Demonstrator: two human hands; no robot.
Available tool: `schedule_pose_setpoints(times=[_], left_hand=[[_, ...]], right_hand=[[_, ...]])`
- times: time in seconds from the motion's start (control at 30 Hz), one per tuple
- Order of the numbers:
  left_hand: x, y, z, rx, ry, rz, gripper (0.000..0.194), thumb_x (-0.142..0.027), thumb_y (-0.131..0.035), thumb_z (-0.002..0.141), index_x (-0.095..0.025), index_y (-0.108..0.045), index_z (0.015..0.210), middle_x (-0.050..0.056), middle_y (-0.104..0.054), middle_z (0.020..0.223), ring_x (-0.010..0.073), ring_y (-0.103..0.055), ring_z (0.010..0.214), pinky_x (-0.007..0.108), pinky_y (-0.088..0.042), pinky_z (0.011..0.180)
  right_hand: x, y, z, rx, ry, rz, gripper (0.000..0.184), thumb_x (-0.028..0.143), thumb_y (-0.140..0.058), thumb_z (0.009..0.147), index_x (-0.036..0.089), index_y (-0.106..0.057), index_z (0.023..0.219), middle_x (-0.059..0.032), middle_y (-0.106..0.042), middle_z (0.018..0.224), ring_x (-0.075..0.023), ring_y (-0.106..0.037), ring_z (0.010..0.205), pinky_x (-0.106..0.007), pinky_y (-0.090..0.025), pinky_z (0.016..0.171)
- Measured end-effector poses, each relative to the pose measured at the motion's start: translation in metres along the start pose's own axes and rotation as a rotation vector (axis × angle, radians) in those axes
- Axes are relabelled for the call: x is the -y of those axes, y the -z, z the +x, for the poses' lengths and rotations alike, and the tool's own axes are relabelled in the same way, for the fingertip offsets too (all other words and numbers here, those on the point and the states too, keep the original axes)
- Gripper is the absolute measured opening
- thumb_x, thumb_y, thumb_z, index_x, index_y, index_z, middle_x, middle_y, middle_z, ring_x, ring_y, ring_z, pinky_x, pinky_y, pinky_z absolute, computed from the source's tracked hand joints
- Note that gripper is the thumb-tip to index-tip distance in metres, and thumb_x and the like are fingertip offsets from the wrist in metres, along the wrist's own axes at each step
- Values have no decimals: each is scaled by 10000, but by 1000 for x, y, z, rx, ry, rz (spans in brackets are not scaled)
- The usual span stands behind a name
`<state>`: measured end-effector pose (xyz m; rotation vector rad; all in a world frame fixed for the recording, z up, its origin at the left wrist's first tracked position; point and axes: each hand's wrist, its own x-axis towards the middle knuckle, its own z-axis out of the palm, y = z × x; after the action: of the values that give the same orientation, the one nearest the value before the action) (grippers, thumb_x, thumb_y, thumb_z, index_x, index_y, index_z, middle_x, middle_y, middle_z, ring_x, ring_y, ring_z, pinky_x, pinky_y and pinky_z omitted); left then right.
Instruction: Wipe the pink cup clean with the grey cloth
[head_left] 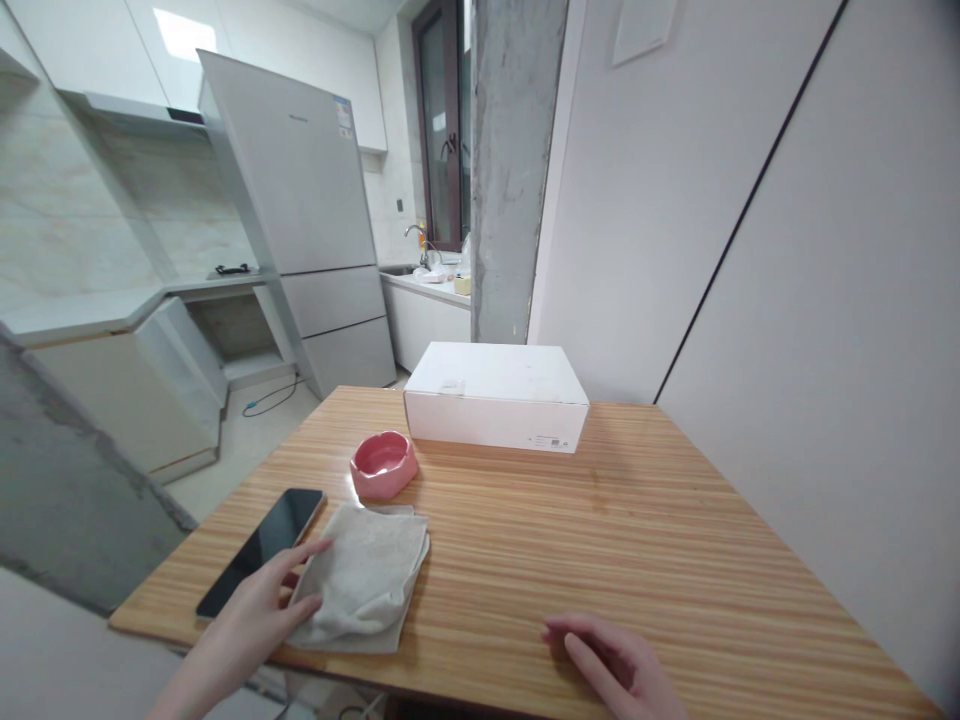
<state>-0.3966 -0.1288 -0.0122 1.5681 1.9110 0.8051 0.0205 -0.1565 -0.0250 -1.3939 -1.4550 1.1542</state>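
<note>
A folded light-grey cloth (371, 570) lies flat near the front left of the wooden table (510, 540). My left hand (266, 600) touches the cloth's left side, its index finger and thumb spread apart on the fabric; the other fingers are partly hidden beneath the hand. Close by on the left, a black-screened smartphone (274, 540) lies face up, partly behind that hand. At the front right, my right hand (611, 665) rests by the table edge with fingers loosely curled and a gap at the thumb, nothing visible in it.
A pink ceramic bowl (384, 468), angular in outline, stands just beyond the cloth. Farther back is a closed white box (495, 395). A pale wall (810, 330) borders the table's right side. Behind are a concrete pillar (514, 170) and a grey refrigerator (307, 190).
</note>
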Motion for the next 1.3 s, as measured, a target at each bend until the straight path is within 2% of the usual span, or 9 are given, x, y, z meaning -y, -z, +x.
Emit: schedule_pose_setpoints(times=[0.13,0.2,0.23,0.3,0.37,0.43,0.53,0.77,1.3], left_hand=[[-39,-13,-10,-452,-179,296,377,-352,-543,697,-315,-672,1049,55,-624,1119,353,-584,1036,529,-429,965],[-75,-34,-20,-559,-305,217,352,-377,-520,781,-363,-644,1110,25,-598,1198,341,-551,1119,498,-403,1016],[-94,-49,-25,-521,-370,121,294,-392,-531,803,-396,-651,1071,-2,-631,1134,310,-586,1067,448,-452,968],[-127,-82,-34,-204,-413,-83,204,-397,-517,853,-387,-680,976,-10,-688,898,246,-643,815,354,-527,733],[-148,-115,-38,66,-370,-225,266,-400,-460,903,-279,-696,875,13,-661,706,191,-603,639,288,-470,605],[-156,-143,-38,158,-317,-306,339,-411,-453,913,-210,-662,738,9,-608,604,156,-550,575,250,-403,557],[-152,-166,-36,196,-280,-367,352,-394,-453,913,-179,-623,692,5,-591,605,139,-525,585,231,-355,553],[-144,-170,-41,256,-377,-293,341,-338,-442,916,-156,-597,672,6,-583,607,121,-501,583,216,-302,552],[-145,-169,-40,225,-336,-321,350,-344,-425,918,-155,-571,663,2,-558,594,120,-495,574,217,-299,549]], right_hand=[[6,5,10,1,24,64,460,626,-583,782,204,-750,860,-93,-762,904,-281,-696,912,-370,-560,823],[12,2,16,-4,67,37,426,591,-571,810,193,-721,784,-86,-743,826,-253,-688,838,-332,-557,743],[15,-2,20,-24,93,26,418,577,-559,825,192,-694,738,-71,-719,763,-229,-674,777,-312,-542,705],[20,-13,27,-63,129,54,442,582,-535,835,192,-606,640,-27,-626,622,-173,-603,614,-275,-497,607],[20,-26,32,-89,93,82,473,591,-501,849,207,-492,573,26,-484,523,-134,-492,509,-251,-425,522],[18,-37,35,-95,83,79,482,598,-480,855,218,-428,562,54,-385,502,-123,-423,487,-247,-379,506],[12,-45,33,-61,120,5,451,571,-466,872,212,-452,599,44,-411,552,-134,-437,541,-247,-362,538],[7,-47,28,-26,153,-159,436,540,-427,897,201,-544,647,-13,-577,637,-176,-541,633,-264,-389,613],[7,-47,27,-7,190,-190,437,506,-404,928,200,-553,653,-12,-593,638,-165,-548,616,-252,-386,585]])
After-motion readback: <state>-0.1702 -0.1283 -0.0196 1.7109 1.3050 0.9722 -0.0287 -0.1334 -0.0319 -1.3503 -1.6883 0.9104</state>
